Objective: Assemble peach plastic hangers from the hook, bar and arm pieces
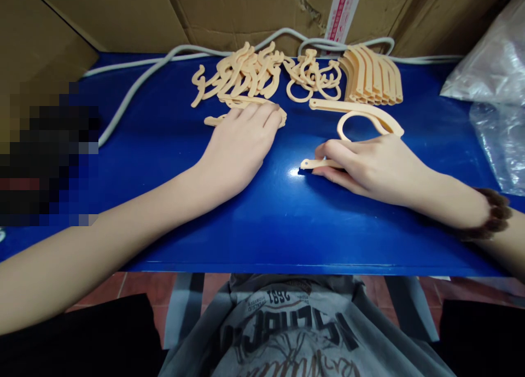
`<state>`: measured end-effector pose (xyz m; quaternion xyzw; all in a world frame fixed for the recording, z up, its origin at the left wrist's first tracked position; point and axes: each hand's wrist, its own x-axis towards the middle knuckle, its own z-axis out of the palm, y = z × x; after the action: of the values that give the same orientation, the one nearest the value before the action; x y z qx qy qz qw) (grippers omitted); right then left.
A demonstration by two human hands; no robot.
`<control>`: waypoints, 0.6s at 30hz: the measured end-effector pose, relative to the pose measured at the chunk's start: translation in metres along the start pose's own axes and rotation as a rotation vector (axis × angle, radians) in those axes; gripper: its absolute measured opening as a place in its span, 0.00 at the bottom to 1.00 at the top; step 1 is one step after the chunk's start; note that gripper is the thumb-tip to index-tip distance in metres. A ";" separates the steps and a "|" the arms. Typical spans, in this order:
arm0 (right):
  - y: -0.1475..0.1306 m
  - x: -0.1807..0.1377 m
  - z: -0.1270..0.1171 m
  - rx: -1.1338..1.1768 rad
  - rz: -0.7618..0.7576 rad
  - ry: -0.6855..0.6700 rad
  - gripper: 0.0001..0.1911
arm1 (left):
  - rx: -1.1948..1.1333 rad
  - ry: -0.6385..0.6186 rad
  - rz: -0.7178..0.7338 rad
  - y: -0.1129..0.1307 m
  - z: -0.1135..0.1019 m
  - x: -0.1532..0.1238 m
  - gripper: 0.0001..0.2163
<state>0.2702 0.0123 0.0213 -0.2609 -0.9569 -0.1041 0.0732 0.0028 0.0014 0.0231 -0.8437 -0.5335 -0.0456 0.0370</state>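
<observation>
My left hand (241, 145) lies palm down on the blue table (262, 229), fingers stretched over a beige plastic piece (240, 102) at the near edge of a loose pile of beige hook parts (241, 74). My right hand (369, 166) rests on the table with its fingers closed round a slim beige plastic piece (318, 163), whose tip sticks out to the left. Just beyond that hand lies a long beige piece with a ring (361, 120). A second tangle of ring-shaped parts (314, 76) and a neat stack of curved beige parts (373, 76) sit further back.
A white cable (135, 87) runs along the back of the table. Cardboard boxes (246, 11) stand behind it. Clear plastic bags (492, 93) lie at the right. A blurred dark patch (45, 153) covers the left. The table's front edge is near my lap.
</observation>
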 end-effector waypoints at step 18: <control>-0.004 -0.003 -0.003 0.033 0.059 0.033 0.36 | -0.303 0.348 0.230 -0.014 0.017 -0.006 0.32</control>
<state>0.2706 0.0071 0.0229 -0.2858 -0.9491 -0.0904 0.0964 -0.0115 0.0035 0.0056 -0.8741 -0.4069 -0.2650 0.0062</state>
